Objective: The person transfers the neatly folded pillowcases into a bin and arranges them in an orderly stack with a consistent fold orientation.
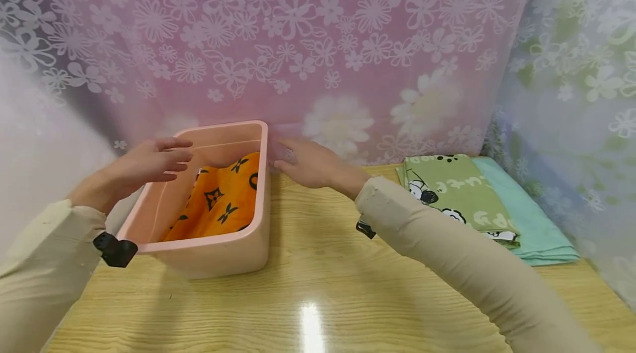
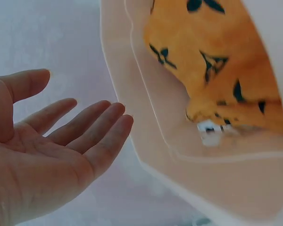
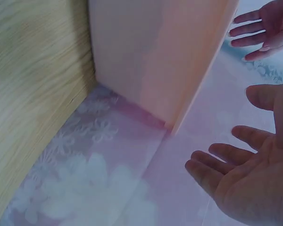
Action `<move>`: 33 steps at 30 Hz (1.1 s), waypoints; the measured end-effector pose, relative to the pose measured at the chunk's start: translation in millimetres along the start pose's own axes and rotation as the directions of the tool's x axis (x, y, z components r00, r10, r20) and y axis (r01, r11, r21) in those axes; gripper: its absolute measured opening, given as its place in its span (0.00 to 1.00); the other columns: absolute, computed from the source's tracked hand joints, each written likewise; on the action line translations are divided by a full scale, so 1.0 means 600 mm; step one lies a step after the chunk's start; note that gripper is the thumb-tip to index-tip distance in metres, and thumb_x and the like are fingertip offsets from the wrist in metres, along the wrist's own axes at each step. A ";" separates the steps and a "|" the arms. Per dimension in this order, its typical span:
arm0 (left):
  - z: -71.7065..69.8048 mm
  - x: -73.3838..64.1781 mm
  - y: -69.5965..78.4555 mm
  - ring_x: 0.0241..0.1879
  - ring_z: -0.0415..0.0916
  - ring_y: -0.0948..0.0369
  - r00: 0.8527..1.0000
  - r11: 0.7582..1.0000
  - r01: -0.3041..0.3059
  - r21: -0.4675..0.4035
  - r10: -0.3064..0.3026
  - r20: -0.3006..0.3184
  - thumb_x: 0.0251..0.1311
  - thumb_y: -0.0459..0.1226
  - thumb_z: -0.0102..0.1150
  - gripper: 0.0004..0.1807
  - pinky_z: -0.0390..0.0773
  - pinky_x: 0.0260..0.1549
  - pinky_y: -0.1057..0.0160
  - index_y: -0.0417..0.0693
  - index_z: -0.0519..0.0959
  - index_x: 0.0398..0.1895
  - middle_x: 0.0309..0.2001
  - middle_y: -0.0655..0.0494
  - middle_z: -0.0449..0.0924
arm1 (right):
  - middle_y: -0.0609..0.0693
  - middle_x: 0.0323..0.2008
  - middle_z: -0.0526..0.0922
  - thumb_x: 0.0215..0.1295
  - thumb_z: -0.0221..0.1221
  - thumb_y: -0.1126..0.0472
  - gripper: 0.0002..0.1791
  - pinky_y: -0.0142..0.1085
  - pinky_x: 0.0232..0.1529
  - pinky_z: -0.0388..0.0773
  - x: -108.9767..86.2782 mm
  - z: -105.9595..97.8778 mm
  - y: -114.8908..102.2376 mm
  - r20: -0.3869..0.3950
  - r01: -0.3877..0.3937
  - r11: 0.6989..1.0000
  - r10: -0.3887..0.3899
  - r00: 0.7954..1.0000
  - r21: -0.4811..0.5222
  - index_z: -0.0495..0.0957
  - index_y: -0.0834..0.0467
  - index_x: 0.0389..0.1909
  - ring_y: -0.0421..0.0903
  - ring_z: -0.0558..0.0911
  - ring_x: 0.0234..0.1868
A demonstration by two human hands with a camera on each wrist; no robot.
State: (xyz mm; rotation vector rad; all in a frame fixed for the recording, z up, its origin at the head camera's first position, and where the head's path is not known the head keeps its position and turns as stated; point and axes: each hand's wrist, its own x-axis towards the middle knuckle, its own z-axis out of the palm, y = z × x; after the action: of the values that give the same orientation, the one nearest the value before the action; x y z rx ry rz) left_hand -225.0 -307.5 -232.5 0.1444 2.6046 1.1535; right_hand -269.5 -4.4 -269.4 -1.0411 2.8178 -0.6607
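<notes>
A pink plastic bin [image 1: 218, 251] stands on the table, left of centre. Inside it lies an orange cloth [image 1: 223, 193] with dark printed shapes; a bit of white patterned cloth [image 2: 210, 134] shows beneath it in the left wrist view. My left hand [image 1: 144, 165] hovers at the bin's left rim with fingers extended and nothing held. On the opposite side, my right hand [image 1: 310, 162] is beside the bin's right wall, fingers stretched out and palm bare in the right wrist view.
Toward the right of the wooden table [image 1: 318, 264] lies a folded green cloth [image 1: 459, 187] with cartoon prints, on top of a folded mint cloth [image 1: 526, 209]. Flowered pink fabric [image 1: 318, 38] hangs close behind the bin, with a paler flowered sheet [image 1: 581, 93] along the right.
</notes>
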 end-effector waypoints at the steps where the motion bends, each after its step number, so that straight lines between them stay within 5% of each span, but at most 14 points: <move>1: 0.007 0.000 0.007 0.64 0.58 0.37 1.000 1.000 -0.008 0.010 0.008 -0.004 0.73 0.48 0.43 0.36 0.63 0.58 0.43 0.37 0.48 0.74 0.69 0.32 0.52 | 0.50 0.70 0.60 0.73 0.47 0.49 0.32 0.42 0.67 0.56 -0.003 -0.005 0.006 -0.005 -0.006 1.000 0.006 1.000 -0.009 0.55 0.54 0.73 0.48 0.59 0.70; 7: 0.060 -0.001 0.055 0.60 0.66 0.40 0.988 0.986 -0.105 0.127 0.118 -0.100 0.72 0.48 0.45 0.33 0.68 0.55 0.42 0.42 0.54 0.74 0.66 0.37 0.62 | 0.51 0.73 0.53 0.73 0.46 0.46 0.33 0.45 0.68 0.53 -0.029 -0.027 0.034 -0.023 -0.036 0.999 0.035 0.999 -0.034 0.50 0.50 0.75 0.49 0.54 0.72; 10: 0.089 -0.001 0.079 0.57 0.72 0.46 0.952 0.954 -0.196 0.228 0.240 -0.189 0.69 0.52 0.49 0.30 0.73 0.51 0.44 0.52 0.64 0.70 0.63 0.47 0.70 | 0.50 0.74 0.51 0.73 0.45 0.45 0.33 0.48 0.68 0.53 -0.046 -0.034 0.051 -0.027 -0.033 0.998 0.031 0.999 -0.058 0.49 0.47 0.75 0.50 0.52 0.72; 14: 0.126 0.000 0.108 0.61 0.68 0.49 0.924 0.922 -0.248 0.296 0.317 -0.214 0.68 0.54 0.48 0.29 0.70 0.55 0.45 0.58 0.66 0.69 0.66 0.55 0.66 | 0.51 0.74 0.48 0.74 0.45 0.45 0.34 0.52 0.68 0.51 -0.069 -0.041 0.083 -0.018 -0.042 0.995 0.040 0.999 -0.089 0.48 0.46 0.75 0.52 0.49 0.73; 17: 0.147 0.007 0.124 0.66 0.59 0.48 0.931 0.919 -0.253 0.303 0.316 -0.181 0.70 0.54 0.46 0.33 0.61 0.61 0.43 0.52 0.57 0.74 0.71 0.52 0.58 | 0.52 0.74 0.47 0.73 0.46 0.44 0.34 0.54 0.67 0.51 -0.087 -0.048 0.110 -0.013 -0.056 0.989 0.054 0.998 -0.138 0.48 0.46 0.76 0.53 0.48 0.73; 20: 0.166 0.019 0.134 0.67 0.58 0.49 0.922 0.895 -0.247 0.372 0.335 -0.193 0.69 0.56 0.45 0.35 0.60 0.61 0.44 0.52 0.56 0.74 0.72 0.52 0.55 | 0.53 0.74 0.47 0.73 0.46 0.43 0.35 0.55 0.67 0.51 -0.105 -0.057 0.135 -0.014 -0.080 0.979 0.078 0.997 -0.190 0.48 0.46 0.76 0.53 0.47 0.73; 25: 0.195 0.041 0.149 0.64 0.62 0.47 0.904 0.828 -0.256 0.499 0.387 -0.179 0.69 0.53 0.46 0.33 0.62 0.60 0.44 0.50 0.59 0.73 0.68 0.48 0.62 | 0.55 0.74 0.48 0.73 0.44 0.40 0.35 0.56 0.66 0.51 -0.131 -0.071 0.171 -0.030 -0.101 0.958 0.096 0.995 -0.268 0.48 0.47 0.76 0.56 0.48 0.73; 29: 0.220 0.058 0.162 0.61 0.64 0.45 0.889 0.743 -0.260 0.616 0.434 -0.148 0.69 0.52 0.47 0.32 0.65 0.57 0.43 0.50 0.61 0.71 0.65 0.46 0.65 | 0.56 0.73 0.50 0.72 0.42 0.39 0.36 0.55 0.67 0.49 -0.150 -0.076 0.201 -0.055 -0.113 0.930 0.100 0.993 -0.351 0.49 0.49 0.75 0.58 0.49 0.72; 33: 0.249 0.072 0.174 0.64 0.59 0.46 0.888 0.643 -0.228 0.731 0.446 -0.115 0.68 0.54 0.47 0.31 0.63 0.58 0.41 0.53 0.62 0.71 0.66 0.46 0.63 | 0.57 0.73 0.49 0.73 0.43 0.40 0.35 0.57 0.67 0.49 -0.174 -0.079 0.228 -0.059 -0.141 0.914 0.128 0.990 -0.382 0.50 0.50 0.75 0.60 0.49 0.72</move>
State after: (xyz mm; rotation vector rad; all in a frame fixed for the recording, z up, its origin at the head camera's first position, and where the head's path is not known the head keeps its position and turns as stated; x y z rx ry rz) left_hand -224.1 -122.3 -260.2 0.7097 3.2511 0.1697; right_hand -281.8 172.0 -292.0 -0.8698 3.0883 -0.1078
